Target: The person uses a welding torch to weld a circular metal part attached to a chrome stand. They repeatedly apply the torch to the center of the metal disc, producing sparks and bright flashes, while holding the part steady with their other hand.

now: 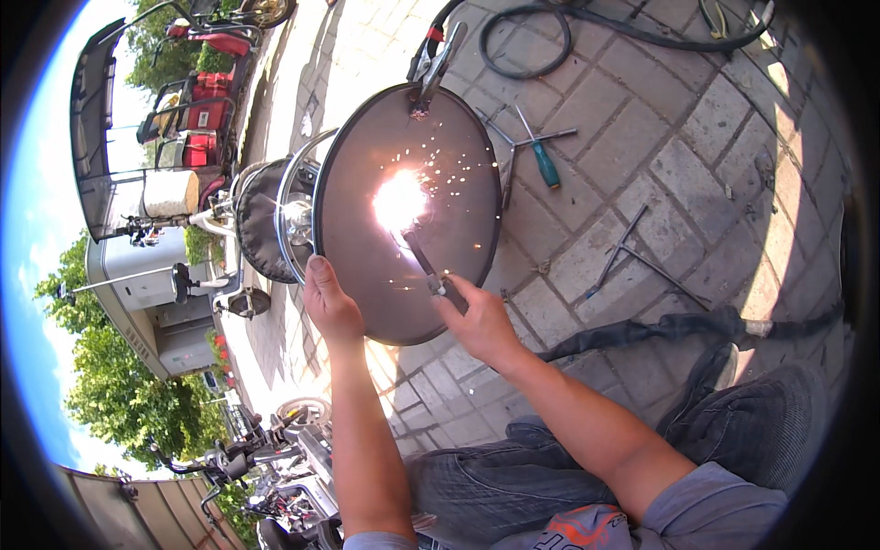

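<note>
A round dark metal plate stands on edge in front of me. It looks like the base of a stool, with chrome rings and a black round part behind it. My left hand grips the plate's lower left rim, thumb on the near side. My right hand is closed around a welding torch, its tip at the plate's middle. There a white glare throws sparks and hides the weld spot. A metal clamp with a cable bites the plate's top edge.
On the paving to the right lie a green-handled screwdriver and two three-armed wrenches, the nearer wrench by a thick black hose. A black cable coils at the top. Parked vehicles, including a red tricycle, stand left.
</note>
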The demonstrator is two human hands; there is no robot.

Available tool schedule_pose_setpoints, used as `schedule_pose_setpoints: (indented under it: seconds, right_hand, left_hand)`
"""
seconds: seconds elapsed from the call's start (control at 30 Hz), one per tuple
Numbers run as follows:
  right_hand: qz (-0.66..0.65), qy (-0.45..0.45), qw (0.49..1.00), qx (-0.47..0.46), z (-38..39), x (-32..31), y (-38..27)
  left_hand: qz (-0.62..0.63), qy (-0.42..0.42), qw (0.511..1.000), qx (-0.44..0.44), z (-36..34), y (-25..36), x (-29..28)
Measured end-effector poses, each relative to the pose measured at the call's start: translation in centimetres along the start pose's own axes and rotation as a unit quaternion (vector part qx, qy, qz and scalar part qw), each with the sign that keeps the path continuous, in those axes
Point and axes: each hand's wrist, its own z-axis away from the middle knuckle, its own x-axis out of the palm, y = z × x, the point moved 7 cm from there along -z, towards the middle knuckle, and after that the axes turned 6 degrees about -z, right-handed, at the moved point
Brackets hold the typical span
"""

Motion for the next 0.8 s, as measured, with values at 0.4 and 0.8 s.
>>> schedule_pose_setpoints:
  seconds: [0.4,0.8]
  right_hand:
    - [0.023,0.010,0.999,-0.048,1.2,0.2,0.7]
    - [-0.011,0.000,0.999,-0.034,0.3,0.1,0.1]
  left_hand:
    - [-0.016,-0.004,1.000,0.003,0.4,0.7,0.1]
    - [0.007,-0.008,1.000,-0.016,0.3,1.2,0.3]
